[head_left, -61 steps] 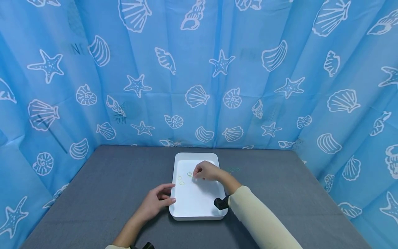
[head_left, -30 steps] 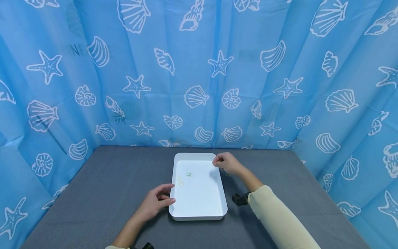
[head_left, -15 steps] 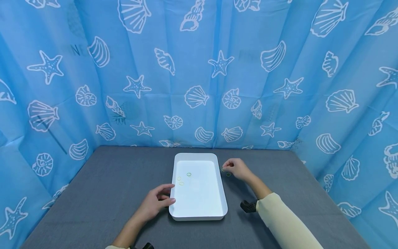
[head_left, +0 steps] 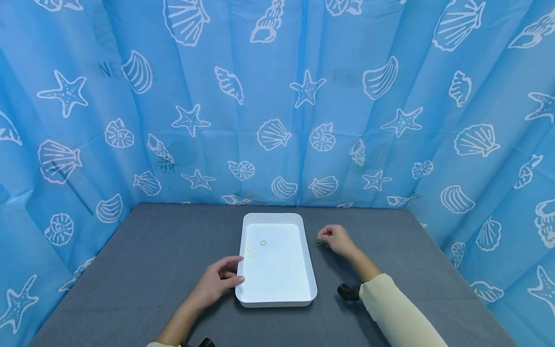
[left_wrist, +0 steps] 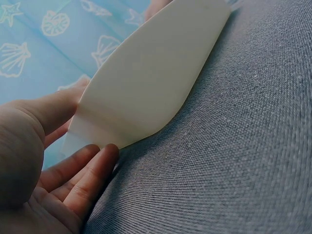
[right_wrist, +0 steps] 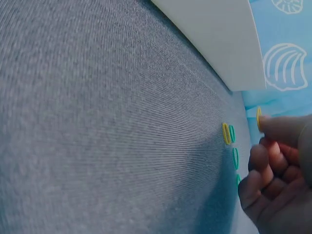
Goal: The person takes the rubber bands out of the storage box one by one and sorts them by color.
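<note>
A shallow white tray [head_left: 277, 284] lies on the grey cloth. My left hand [head_left: 217, 279] holds its left wall, with thumb and index finger over the rim. In the left wrist view, other fingertips [left_wrist: 109, 151] touch the outside of the wall, low by the cloth. My right hand [head_left: 340, 240] is beyond the tray's right side. Between its fingertips it pinches a thin yellow rubber band [right_wrist: 259, 118], close over the cloth. Another yellow band [right_wrist: 225, 133] and several green bands [right_wrist: 236, 159] lie on the cloth beside that hand.
Inside the tray are a green band [head_left: 263, 243] and two pale yellow bands [head_left: 253, 256], toward the left. A blue curtain [head_left: 277, 96] with white shell prints stands behind the table [head_left: 182, 231] and along both sides.
My right hand has moved from inside the tray over its right rim to the cloth, carrying the yellow rubber band. My left hand stays at the tray wall.
</note>
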`<state>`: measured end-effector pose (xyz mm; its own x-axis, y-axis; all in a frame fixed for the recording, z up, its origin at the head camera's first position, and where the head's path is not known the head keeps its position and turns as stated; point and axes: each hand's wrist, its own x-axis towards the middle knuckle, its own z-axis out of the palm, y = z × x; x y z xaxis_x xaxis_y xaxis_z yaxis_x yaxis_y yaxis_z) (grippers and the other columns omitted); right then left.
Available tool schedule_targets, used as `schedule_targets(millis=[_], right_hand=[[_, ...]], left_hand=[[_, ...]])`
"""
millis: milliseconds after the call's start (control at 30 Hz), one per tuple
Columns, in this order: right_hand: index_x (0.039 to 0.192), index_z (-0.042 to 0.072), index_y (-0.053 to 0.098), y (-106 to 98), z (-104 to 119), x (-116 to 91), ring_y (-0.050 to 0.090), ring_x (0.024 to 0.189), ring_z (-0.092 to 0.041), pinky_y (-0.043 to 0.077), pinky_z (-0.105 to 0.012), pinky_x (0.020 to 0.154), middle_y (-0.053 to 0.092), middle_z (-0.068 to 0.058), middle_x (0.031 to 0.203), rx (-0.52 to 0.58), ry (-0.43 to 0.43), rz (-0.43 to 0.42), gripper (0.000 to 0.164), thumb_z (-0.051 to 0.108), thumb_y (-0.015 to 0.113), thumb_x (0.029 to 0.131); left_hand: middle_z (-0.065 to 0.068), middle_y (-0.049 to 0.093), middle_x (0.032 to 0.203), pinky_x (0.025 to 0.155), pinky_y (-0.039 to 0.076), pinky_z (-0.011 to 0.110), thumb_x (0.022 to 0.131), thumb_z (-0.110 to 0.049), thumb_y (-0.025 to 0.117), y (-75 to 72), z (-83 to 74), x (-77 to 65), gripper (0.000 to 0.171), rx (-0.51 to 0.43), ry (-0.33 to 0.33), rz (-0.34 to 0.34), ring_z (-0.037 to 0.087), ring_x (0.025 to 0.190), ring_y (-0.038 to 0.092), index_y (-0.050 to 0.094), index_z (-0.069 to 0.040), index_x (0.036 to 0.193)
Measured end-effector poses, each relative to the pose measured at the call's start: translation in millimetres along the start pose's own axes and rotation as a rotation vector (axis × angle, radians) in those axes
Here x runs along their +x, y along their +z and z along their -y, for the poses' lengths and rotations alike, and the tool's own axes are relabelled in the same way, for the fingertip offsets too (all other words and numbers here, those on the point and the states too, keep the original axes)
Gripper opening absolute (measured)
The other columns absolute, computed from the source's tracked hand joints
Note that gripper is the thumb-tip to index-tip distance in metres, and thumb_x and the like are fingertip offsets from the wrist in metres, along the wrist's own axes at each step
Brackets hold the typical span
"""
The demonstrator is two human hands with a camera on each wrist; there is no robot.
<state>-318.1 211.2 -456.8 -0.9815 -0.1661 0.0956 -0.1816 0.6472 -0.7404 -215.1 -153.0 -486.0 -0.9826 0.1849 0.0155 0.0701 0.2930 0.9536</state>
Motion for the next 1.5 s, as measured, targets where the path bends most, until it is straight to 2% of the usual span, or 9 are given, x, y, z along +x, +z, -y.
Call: schedule_targets(millis=[233,400,567,833,1067,1500], right_hand=[[0.085,-0.004,0.067,4,-6,-2,0.055,0.063,-0.015,0.046,-0.032,0.059,0.063,-0.006,0.077,-0.041,0.091,-0.055,0.007,0.0,0.064,0.089],[0.084,-0.003,0.068,2,-7,-2,0.055,0.063,-0.015,0.045,-0.03,0.057,0.062,-0.006,0.076,-0.04,0.166,-0.065,0.008,0.0,0.064,0.09],[0.083,-0.003,0.068,0,-7,-2,0.054,0.061,-0.014,0.044,-0.028,0.053,0.061,-0.006,0.074,-0.058,0.197,-0.057,0.01,0.001,0.063,0.091],[0.086,-0.003,0.068,0,-7,-1,0.055,0.061,-0.015,0.044,-0.028,0.052,0.061,-0.006,0.074,-0.081,0.213,-0.047,0.01,0.002,0.063,0.092],[0.088,-0.003,0.069,-1,-5,2,0.055,0.063,-0.015,0.045,-0.028,0.053,0.062,-0.006,0.076,-0.064,0.234,-0.056,0.007,0.002,0.065,0.091],[0.091,-0.001,0.068,-7,11,16,0.058,0.075,-0.023,0.046,-0.037,0.066,0.066,-0.011,0.087,-0.067,0.161,-0.111,0.008,0.007,0.068,0.089]], left_hand=[[0.013,0.061,0.118,0.071,0.048,0.034,0.083,-0.02,0.079,-1.0,2.9,-0.3,0.053,-0.003,0.014,0.011,0.02,0.088,0.061,0.059,-0.01,0.131],[0.014,0.06,0.118,0.071,0.048,0.033,0.084,-0.017,0.078,-0.3,5.7,2.3,0.051,0.009,0.007,0.001,0.021,0.089,0.061,0.059,-0.01,0.131],[0.014,0.061,0.118,0.071,0.048,0.034,0.085,-0.014,0.076,0.7,7.2,2.8,0.051,0.022,0.002,-0.004,0.021,0.089,0.061,0.058,-0.008,0.132],[0.013,0.061,0.116,0.072,0.048,0.034,0.083,-0.02,0.078,-1.2,-0.1,-0.5,0.052,0.006,0.008,0.01,0.02,0.089,0.061,0.06,-0.011,0.131],[0.012,0.061,0.116,0.072,0.049,0.034,0.083,-0.02,0.079,-1.0,-0.5,-0.3,0.053,0.004,-0.004,0.01,0.02,0.088,0.061,0.06,-0.011,0.131],[0.012,0.061,0.116,0.072,0.049,0.034,0.082,-0.02,0.079,-0.4,-1.7,-0.7,0.053,0.007,-0.017,0.005,0.02,0.088,0.061,0.059,-0.011,0.131]])
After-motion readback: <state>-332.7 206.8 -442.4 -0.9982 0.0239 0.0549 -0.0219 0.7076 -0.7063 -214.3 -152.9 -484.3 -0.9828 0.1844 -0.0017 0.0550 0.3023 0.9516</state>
